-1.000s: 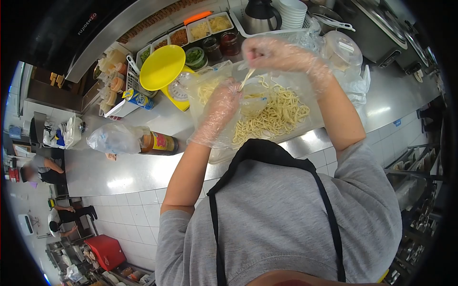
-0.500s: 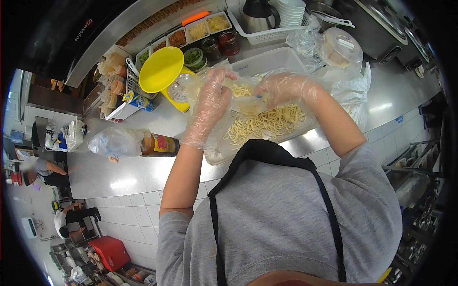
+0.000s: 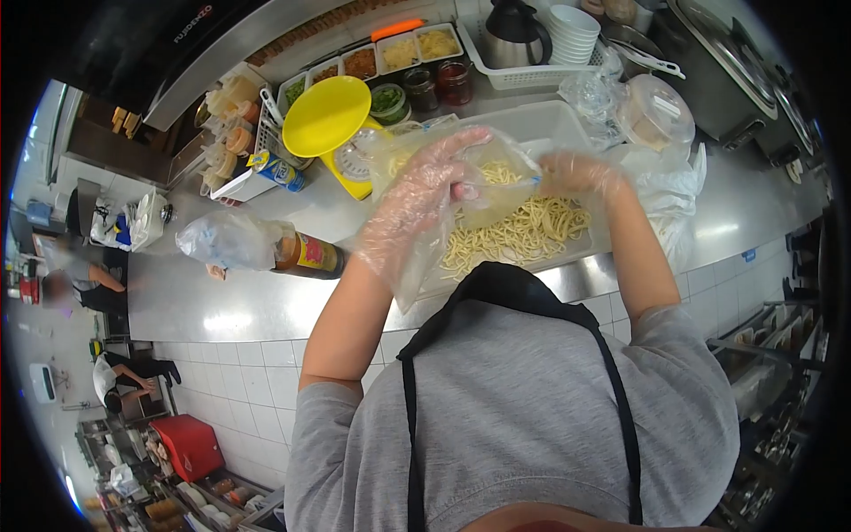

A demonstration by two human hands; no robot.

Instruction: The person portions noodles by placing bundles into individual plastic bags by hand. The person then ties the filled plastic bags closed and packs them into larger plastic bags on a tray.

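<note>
My left hand (image 3: pixel 430 186), in a clear disposable glove, grips a clear plastic bag (image 3: pixel 403 275) between thumb and fingers. The bag hangs over the noodle tray, and some pale noodles show through it. At the bag's right edge, by a small blue spot, my right hand (image 3: pixel 576 174) pinches the plastic; it is gloved too and slightly blurred. Below the hands, a heap of pale, thick noodles (image 3: pixel 523 235) lies in a translucent plastic tray (image 3: pixel 567 124). How much the bag holds is partly hidden by my left hand.
Left of the tray stand a yellow kitchen scale (image 3: pixel 324 115) and a bottle (image 3: pixel 315 255) with a bagged item beside it. Topping containers (image 3: pixel 399 53) and jars (image 3: pixel 454 82) line the back. A domed container (image 3: pixel 656 111) and plastic bags (image 3: pixel 660 186) sit right. Co-workers stand far left.
The bag has been raised and drawn out between my hands. My right hand has moved right, and my left hand's fingers now extend across the bag. The view has shifted slightly.
</note>
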